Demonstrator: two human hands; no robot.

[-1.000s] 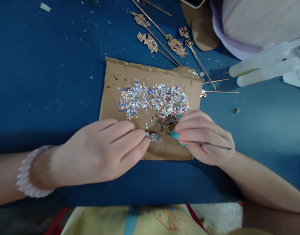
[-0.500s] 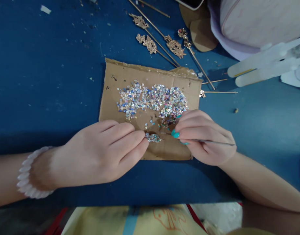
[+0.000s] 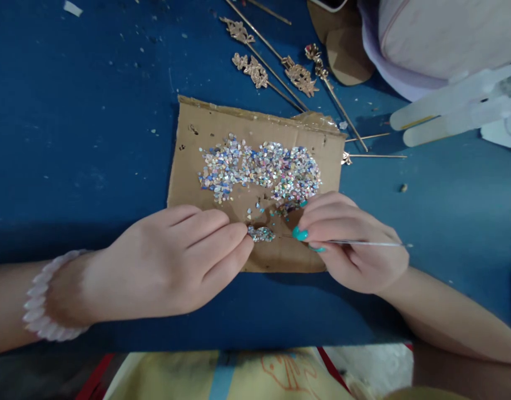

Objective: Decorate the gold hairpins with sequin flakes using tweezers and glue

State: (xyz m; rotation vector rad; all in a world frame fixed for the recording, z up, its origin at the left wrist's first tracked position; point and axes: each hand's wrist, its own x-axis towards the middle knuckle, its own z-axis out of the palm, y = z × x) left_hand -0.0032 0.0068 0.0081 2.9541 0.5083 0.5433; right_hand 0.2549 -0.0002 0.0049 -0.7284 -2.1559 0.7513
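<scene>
My left hand (image 3: 172, 258) is closed, pinching the left end of a small ornament covered in glittering chips (image 3: 262, 234); its held end is hidden by my fingers. The ornament lies over the lower part of a cardboard sheet (image 3: 188, 183). In my right hand (image 3: 355, 241), fingertips with turquoise nails pinch a thin metal tweezer-like or needle-like tool (image 3: 363, 243). Its fine tip points left, just short of the ornament's right end. Above both hands, a pile of shiny multicoloured shell-like chips (image 3: 263, 164) spreads over the cardboard, with several loose ones below it.
Gold hairpin-like sticks with filigree heads (image 3: 299, 76) lie behind the cardboard on the blue table (image 3: 92, 139). At the right are translucent white tubes or bottles (image 3: 442, 116), a pale rounded bag or case (image 3: 447, 33) and a brown disc (image 3: 349, 55). The table's front edge runs below my hands.
My right hand has shifted slightly right and down, drawing the tool's tip a little away from the ornament. My left hand keeps its pinch in nearly the same spot.
</scene>
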